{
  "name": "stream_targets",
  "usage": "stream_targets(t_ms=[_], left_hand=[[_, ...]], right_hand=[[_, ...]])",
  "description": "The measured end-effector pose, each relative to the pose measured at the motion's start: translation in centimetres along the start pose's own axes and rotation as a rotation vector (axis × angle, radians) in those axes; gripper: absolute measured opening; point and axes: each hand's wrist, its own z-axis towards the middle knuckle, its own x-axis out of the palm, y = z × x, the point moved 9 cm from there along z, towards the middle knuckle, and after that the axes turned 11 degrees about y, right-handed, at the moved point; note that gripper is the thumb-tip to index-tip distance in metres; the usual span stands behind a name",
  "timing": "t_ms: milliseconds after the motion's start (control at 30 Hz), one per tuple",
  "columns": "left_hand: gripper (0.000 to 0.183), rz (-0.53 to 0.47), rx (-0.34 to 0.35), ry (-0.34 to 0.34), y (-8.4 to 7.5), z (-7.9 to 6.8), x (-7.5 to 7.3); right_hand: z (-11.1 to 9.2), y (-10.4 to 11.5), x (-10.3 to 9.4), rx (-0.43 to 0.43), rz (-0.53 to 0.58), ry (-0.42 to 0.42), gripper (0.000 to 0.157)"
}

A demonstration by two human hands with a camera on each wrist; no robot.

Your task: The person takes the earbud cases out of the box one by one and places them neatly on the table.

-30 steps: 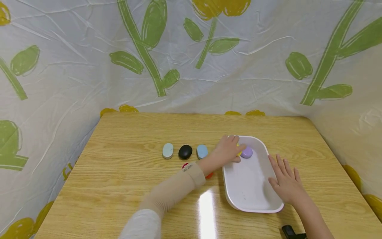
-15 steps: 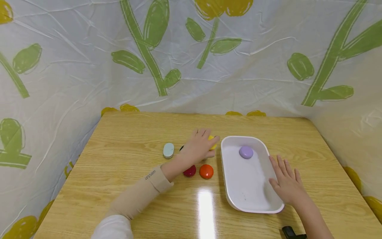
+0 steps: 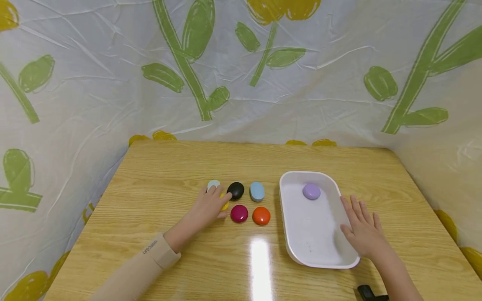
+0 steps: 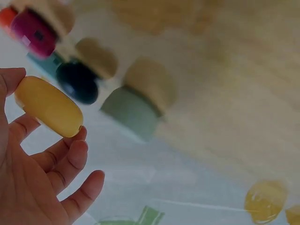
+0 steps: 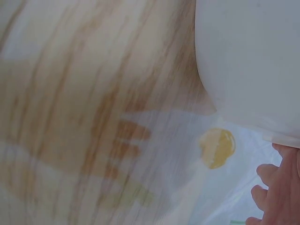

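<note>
My left hand (image 3: 199, 213) pinches a smooth yellow oval piece (image 4: 49, 107) between thumb and fingers, the other fingers spread. It is over the left part of the table, partly covering a pale grey-green oval piece (image 3: 214, 183). Just right of it lie a black rounded piece (image 3: 235, 190) and a glossy magenta round piece (image 3: 239, 213). Farther right are a light blue oval piece (image 3: 257, 192) and an orange round piece (image 3: 261, 216). My right hand (image 3: 363, 234), fingers extended, rests along the right rim of a white tray (image 3: 320, 238). A purple round piece (image 3: 311, 191) sits in the tray's far end.
Everything stands on a wooden table (image 3: 173, 163). A dark object (image 3: 367, 292) lies at the near edge, partly behind the right forearm. Behind and beside the table hangs a white flower-patterned sheet (image 3: 301, 113).
My left hand has carried the yellow piece leftward out of the tray, past the blue and black pieces, to beside the grey-green one. My right hand has stayed at the tray rim.
</note>
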Motion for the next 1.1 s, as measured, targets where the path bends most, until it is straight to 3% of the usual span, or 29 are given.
stream_targets(t_ms=[300, 667, 900, 1100], left_hand=[[0.046, 0.083, 0.002, 0.033, 0.5, -1.5, 2.8], [0.037, 0.071, -0.015, 0.102, 0.4, -1.7, 3.9], [0.045, 0.079, -0.019, 0.065, 0.3, -1.5, 2.8], [0.046, -0.002, 0.009, 0.057, -0.2, 1.2, 0.0]], right_hand=[[0.1, -0.1, 0.0, 0.000, -0.003, -0.007, 0.071], [0.0, 0.0, 0.0, 0.001, -0.003, -0.007, 0.071], [0.0, 0.0, 0.0, 0.001, 0.001, -0.008, 0.071], [0.0, 0.0, 0.0, -0.002, 0.000, -0.012, 0.071]])
